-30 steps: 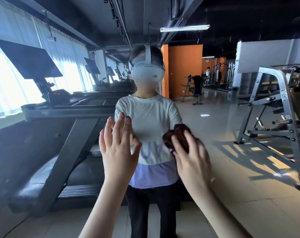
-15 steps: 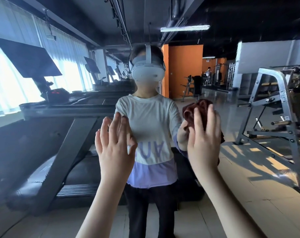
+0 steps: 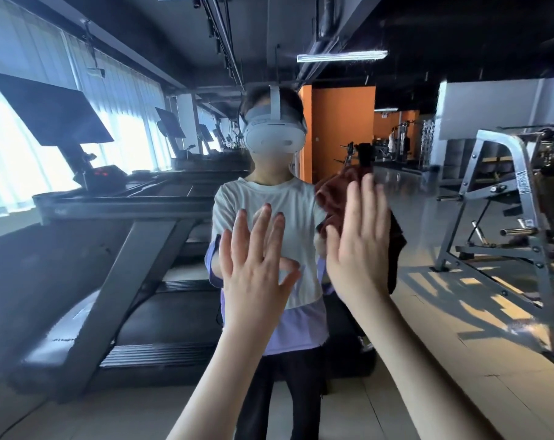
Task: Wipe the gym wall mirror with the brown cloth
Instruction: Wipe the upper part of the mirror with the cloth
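The gym wall mirror [image 3: 459, 315] fills the view; against it the left hand [image 3: 253, 268] lies flat, fingers spread, holding nothing; the right hand [image 3: 358, 246], fingers straight, presses the brown cloth [image 3: 334, 188], seemingly bunched, to the glass; reflected beyond stand a treadmill [image 3: 110, 249] and a steel rack [image 3: 507, 217].

Left of right grip [image 3: 355, 249]: black treadmill [image 3: 136, 281], tilted screen [image 3: 52, 112] over its console [image 3: 106, 177], more in a row behind, bright blinded windows [image 3: 133, 134] past them. Up-left of right grip: white headset [image 3: 274, 138]. Above: lit ceiling tube [image 3: 342, 56], orange wall [image 3: 342, 128]. Right of right grip: grey steel frame [image 3: 498, 198] on tiled floor [image 3: 459, 360], sun patches [image 3: 444, 281] under it.
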Demonstrator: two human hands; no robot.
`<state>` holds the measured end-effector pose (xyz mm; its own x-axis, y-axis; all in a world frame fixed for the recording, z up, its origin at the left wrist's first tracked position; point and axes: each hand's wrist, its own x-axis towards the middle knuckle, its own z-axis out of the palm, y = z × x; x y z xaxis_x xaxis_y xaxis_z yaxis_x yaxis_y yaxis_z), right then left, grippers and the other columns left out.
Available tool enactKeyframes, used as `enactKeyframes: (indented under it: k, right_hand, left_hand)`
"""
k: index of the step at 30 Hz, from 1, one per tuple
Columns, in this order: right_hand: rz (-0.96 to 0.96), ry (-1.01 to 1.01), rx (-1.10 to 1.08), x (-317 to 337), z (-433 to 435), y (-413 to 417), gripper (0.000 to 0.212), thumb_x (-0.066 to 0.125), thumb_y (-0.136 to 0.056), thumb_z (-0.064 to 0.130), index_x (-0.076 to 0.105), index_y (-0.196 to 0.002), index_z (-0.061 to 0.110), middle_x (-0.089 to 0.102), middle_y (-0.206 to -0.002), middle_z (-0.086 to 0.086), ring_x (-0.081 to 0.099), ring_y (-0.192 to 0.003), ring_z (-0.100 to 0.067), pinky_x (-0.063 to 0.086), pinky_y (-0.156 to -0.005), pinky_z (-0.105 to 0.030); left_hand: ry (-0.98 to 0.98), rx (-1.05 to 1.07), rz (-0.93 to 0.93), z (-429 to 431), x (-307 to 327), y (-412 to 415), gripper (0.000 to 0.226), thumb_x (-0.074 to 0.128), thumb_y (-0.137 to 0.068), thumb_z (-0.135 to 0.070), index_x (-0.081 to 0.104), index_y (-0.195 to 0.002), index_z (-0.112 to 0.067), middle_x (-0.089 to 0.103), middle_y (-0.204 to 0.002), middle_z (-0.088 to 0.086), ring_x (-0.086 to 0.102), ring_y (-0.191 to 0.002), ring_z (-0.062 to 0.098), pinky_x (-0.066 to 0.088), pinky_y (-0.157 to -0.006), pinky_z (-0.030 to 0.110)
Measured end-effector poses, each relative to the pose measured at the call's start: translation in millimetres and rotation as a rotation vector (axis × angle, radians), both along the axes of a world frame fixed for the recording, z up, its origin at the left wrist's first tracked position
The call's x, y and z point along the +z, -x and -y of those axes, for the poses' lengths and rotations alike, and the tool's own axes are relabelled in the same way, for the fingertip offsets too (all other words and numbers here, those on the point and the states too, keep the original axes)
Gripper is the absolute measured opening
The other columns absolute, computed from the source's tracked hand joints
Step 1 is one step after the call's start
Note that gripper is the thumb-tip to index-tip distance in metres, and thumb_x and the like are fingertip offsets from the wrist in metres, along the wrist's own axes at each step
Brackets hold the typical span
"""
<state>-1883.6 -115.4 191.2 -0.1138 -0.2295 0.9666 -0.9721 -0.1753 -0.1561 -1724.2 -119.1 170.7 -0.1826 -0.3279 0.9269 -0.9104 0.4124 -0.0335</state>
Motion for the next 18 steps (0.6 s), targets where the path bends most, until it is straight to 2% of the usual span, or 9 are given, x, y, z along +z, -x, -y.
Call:
enactKeyframes:
  k: [2,4,5,8,10,12,15,16,18]
  right_hand:
    - [-0.23,-0.023,-0.015,-6.2,0.1,4.7,0.06,0.04,-0.097,0.027,0.024,-0.152,0.006,0.027,-0.159,-0.018,0.021,-0.146,-0.034,0.014,-0.121,-0.042]
    - [-0.327,-0.014,-0.056,-0.9,-0.9,21.0,0.058,0.041,-0.097,0.026,0.029,-0.15,0.007,0.03,-0.158,-0.016,0.025,-0.145,-0.033,0.016,-0.12,-0.043]
    - [-0.28,0.0,-0.071,3.8,-1.0,28.9,0.057,0.041,-0.098,0.026,0.031,-0.15,0.007,0.03,-0.158,-0.015,0.025,-0.145,-0.033,0.017,-0.12,-0.043]
    - [0.016,0.045,-0.081,15.6,-0.6,38.9,0.055,0.037,-0.099,0.024,0.034,-0.15,0.005,0.028,-0.159,-0.016,0.022,-0.145,-0.033,0.019,-0.12,-0.045]
    - [0.089,0.061,-0.071,13.2,-0.4,31.6,0.056,0.037,-0.1,0.026,0.033,-0.151,0.003,0.027,-0.16,-0.017,0.019,-0.146,-0.033,0.018,-0.119,-0.045]
    - [-0.018,0.037,-0.064,0.7,-0.9,24.1,0.059,0.039,-0.1,0.032,0.031,-0.151,0.003,0.028,-0.159,-0.018,0.021,-0.145,-0.035,0.017,-0.119,-0.044]
    - [-0.328,-0.005,-0.119,-21.6,-3.1,31.0,0.06,0.046,-0.099,0.031,0.032,-0.151,0.007,0.031,-0.158,-0.016,0.028,-0.144,-0.035,0.023,-0.117,-0.046]
    - [-0.364,-0.004,-0.143,-22.9,-4.3,39.1,0.059,0.046,-0.099,0.03,0.031,-0.151,0.008,0.033,-0.157,-0.016,0.03,-0.143,-0.034,0.024,-0.116,-0.047]
    - [-0.258,0.004,-0.164,-18.2,-5.3,54.3,0.059,0.041,-0.1,0.031,0.026,-0.153,0.009,0.032,-0.158,-0.016,0.031,-0.143,-0.035,0.023,-0.116,-0.047]
  left_hand:
    - [0.027,0.027,0.003,4.0,-3.1,1.8,0.092,0.082,-0.069,-0.045,0.046,-0.148,-0.014,0.04,-0.155,0.008,0.03,-0.145,0.039,0.022,-0.116,0.054]
    - [0.044,0.031,-0.007,6.9,-4.4,1.3,0.095,0.086,-0.067,-0.042,0.044,-0.148,-0.015,0.04,-0.156,0.007,0.027,-0.146,0.037,0.018,-0.118,0.052]
    - [0.051,0.029,-0.015,7.6,-4.6,1.3,0.094,0.087,-0.067,-0.04,0.045,-0.148,-0.015,0.04,-0.156,0.008,0.026,-0.146,0.037,0.017,-0.118,0.052]
    - [0.055,0.026,-0.027,6.9,-5.5,2.6,0.09,0.086,-0.069,-0.038,0.048,-0.147,-0.015,0.041,-0.155,0.008,0.026,-0.146,0.037,0.015,-0.118,0.05]
    - [0.047,0.024,-0.029,7.0,-5.6,2.7,0.091,0.087,-0.069,-0.038,0.047,-0.147,-0.015,0.04,-0.156,0.007,0.024,-0.147,0.036,0.017,-0.118,0.052]
    - [0.038,0.022,-0.036,6.9,-5.7,3.5,0.093,0.088,-0.067,-0.037,0.045,-0.148,-0.016,0.039,-0.156,0.007,0.022,-0.147,0.035,0.018,-0.117,0.053]
    - [0.031,0.028,-0.045,5.6,-6.1,5.4,0.096,0.089,-0.066,-0.035,0.043,-0.148,-0.016,0.038,-0.156,0.007,0.021,-0.147,0.034,0.017,-0.117,0.052]
    - [0.03,0.033,-0.046,5.2,-6.4,6.1,0.097,0.089,-0.066,-0.034,0.042,-0.149,-0.016,0.038,-0.156,0.007,0.021,-0.147,0.034,0.018,-0.117,0.053]
    - [0.031,0.043,-0.061,4.3,-6.9,6.9,0.097,0.09,-0.065,-0.032,0.043,-0.148,-0.016,0.039,-0.156,0.007,0.023,-0.146,0.034,0.022,-0.116,0.055]
